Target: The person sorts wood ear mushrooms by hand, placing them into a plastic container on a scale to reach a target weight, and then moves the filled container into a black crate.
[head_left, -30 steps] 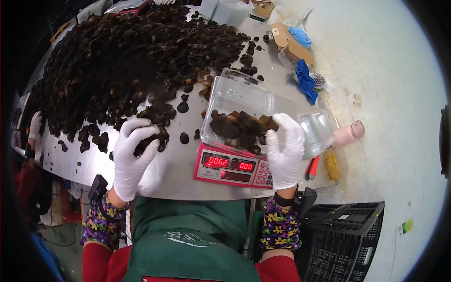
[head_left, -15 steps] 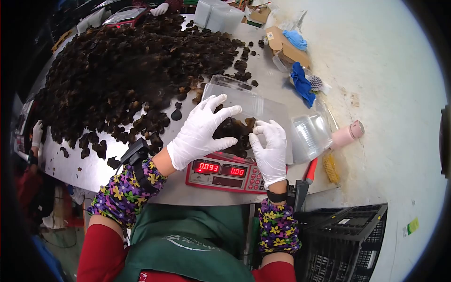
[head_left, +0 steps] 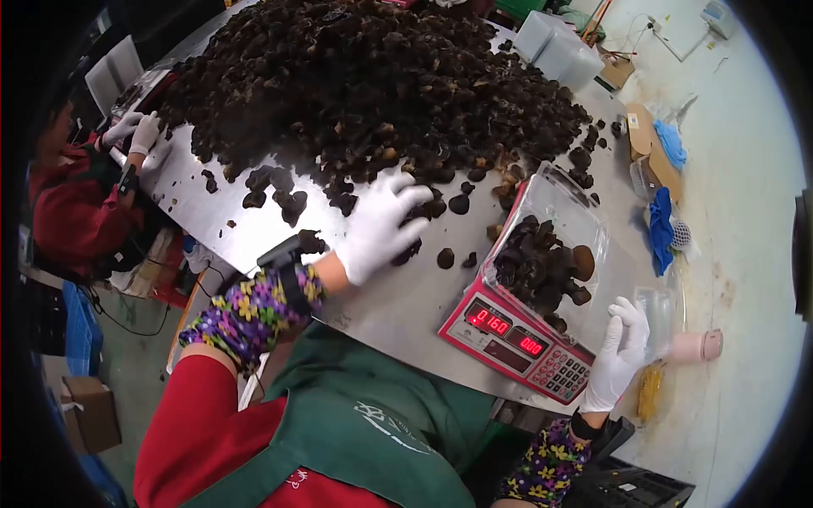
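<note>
My left hand (head_left: 383, 227), in a white glove, is spread over the near edge of the heap of dark wood ear mushrooms (head_left: 339, 93). Its fingers are apart, and a few loose pieces lie beneath and beside them. On the red digital scale (head_left: 514, 345) sits a clear plastic tray (head_left: 584, 216) holding a clump of wood ear mushrooms (head_left: 542, 267). Red digits on the scale show 0.160 and 0.00. Just right of the scale, my gloved right hand (head_left: 618, 356) is open and empty, fingers pointing upward.
Another person's gloved hands (head_left: 135, 131) are at the table's left side. Along the right lie a blue cloth (head_left: 660, 229), a cardboard box (head_left: 648, 157), a pink bottle (head_left: 699, 346) and a yellow brush (head_left: 650, 391). Plastic containers (head_left: 559, 51) stand at the back.
Both hands have come away from the mushrooms on the scale, the left towards the heap, the right to the scale's right side. The reading rose from 0.093 to 0.160. My view has turned left.
</note>
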`<move>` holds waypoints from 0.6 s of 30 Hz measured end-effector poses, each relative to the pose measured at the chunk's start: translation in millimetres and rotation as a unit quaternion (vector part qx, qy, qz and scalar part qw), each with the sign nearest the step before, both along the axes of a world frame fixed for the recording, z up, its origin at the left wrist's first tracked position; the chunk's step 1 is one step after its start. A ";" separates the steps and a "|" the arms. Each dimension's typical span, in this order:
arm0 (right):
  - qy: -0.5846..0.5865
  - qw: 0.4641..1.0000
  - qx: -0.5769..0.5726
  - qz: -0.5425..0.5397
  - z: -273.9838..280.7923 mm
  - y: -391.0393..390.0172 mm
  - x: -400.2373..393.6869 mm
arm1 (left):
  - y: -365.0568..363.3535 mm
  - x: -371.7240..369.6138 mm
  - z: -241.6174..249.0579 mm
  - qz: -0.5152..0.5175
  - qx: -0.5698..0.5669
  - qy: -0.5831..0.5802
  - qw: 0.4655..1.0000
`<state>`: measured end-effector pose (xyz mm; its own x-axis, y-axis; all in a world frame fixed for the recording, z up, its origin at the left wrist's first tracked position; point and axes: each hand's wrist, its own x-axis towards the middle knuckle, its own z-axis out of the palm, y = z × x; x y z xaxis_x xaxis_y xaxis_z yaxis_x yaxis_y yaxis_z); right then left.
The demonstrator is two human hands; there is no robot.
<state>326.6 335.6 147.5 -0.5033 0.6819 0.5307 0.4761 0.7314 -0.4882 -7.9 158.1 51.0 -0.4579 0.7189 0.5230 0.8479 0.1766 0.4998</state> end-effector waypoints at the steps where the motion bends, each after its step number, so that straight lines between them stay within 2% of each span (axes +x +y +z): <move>1: 0.034 0.999 -0.022 -0.005 0.4 0.5 1.0 | 1.6 -15.7 -2.1 0.033 -0.082 -0.015 0.996; 4: 0.035 0.999 -0.005 -0.004 -4.5 -1.6 -5.0 | 19.0 -41.7 -16.0 0.043 -0.139 0.006 0.989; 8: 0.019 0.999 0.027 0.002 -3.7 -12.0 -14.5 | 41.0 -43.3 -31.2 -0.083 -0.131 0.022 0.988; 10: 0.007 0.999 0.044 -0.004 -3.6 -15.0 -13.0 | 44.5 -33.6 -36.5 -0.112 -0.149 0.009 0.982; 12: 0.010 0.999 0.044 -0.009 -4.6 -15.7 -7.2 | 39.5 -32.0 -28.7 -0.098 -0.129 0.038 0.986; 14: 0.001 0.999 0.042 -0.015 -4.4 -17.0 0.2 | 34.6 -42.0 -22.7 -0.085 -0.017 0.029 0.996; 15: 0.001 0.999 0.040 -0.016 -4.7 -17.9 3.7 | 28.8 -43.4 -7.3 -0.100 0.008 -0.156 0.983; 16: -0.002 0.999 0.036 -0.020 -4.6 -17.7 6.4 | 28.4 -52.1 -1.2 -0.141 0.035 -0.284 0.948; 17: -0.003 0.999 0.034 -0.023 -4.9 -17.4 7.5 | 24.9 -54.2 4.6 -0.133 0.036 -0.459 0.877; 18: 0.001 0.999 0.034 -0.020 -6.2 -17.5 7.9 | 19.1 -52.8 24.2 -0.122 0.036 -0.617 0.777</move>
<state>334.6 318.0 141.3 -0.4749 0.6637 0.5779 0.5056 0.7433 -0.4381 -60.8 177.2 75.3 -0.4971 0.8522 -0.1630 -0.2809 0.0197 0.9595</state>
